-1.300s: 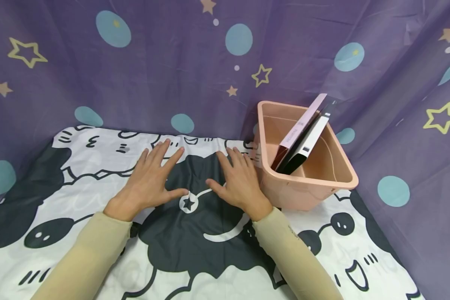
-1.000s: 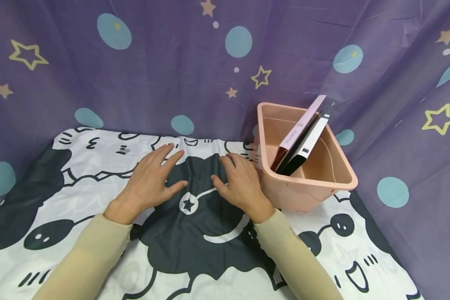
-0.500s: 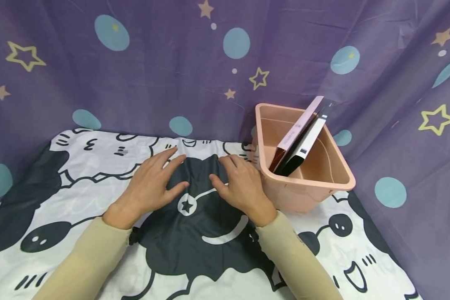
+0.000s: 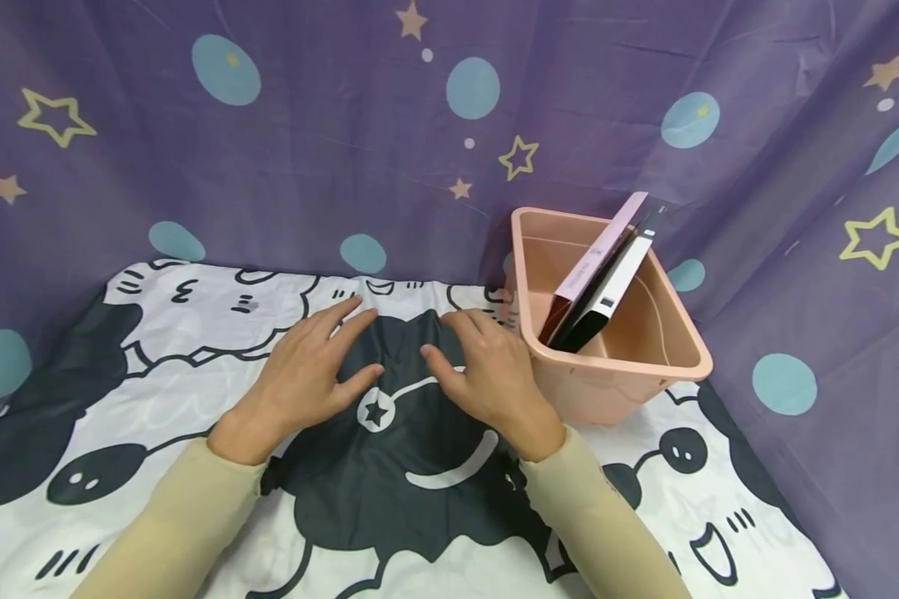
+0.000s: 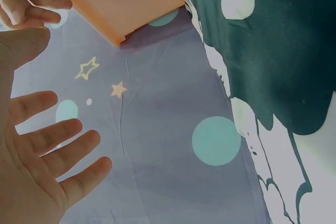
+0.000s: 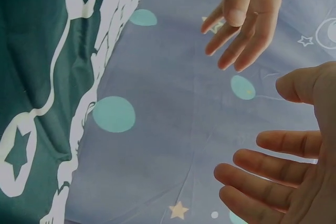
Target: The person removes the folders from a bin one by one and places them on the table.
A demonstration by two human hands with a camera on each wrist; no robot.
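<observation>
My left hand point(image 4: 303, 374) hovers over the patterned cloth left of the middle, fingers spread and holding nothing. Across a gap from it, my right hand point(image 4: 490, 370) is likewise empty, its fingers loosely extended near the bin's left side. In the left wrist view the fingers of the left hand point(image 5: 37, 156) are apart, with the other hand at the upper left. The right wrist view has the right hand point(image 6: 278, 171) with parted fingers. A pink plastic bin point(image 4: 592, 387) stands on the right. Leaning inside it are a pink-spined box point(image 4: 595, 258) and a white-and-black one point(image 4: 622, 279).
A black-and-white cartoon cloth point(image 4: 389, 499) covers the table. Behind it and along the right hangs a purple curtain point(image 4: 307, 150) with stars and blue ovals. The bin stands close to the curtain at the back right.
Both hands have lowered slightly toward the cloth, and the right hand's fingers have bent a little more. The bin and its contents stay in place.
</observation>
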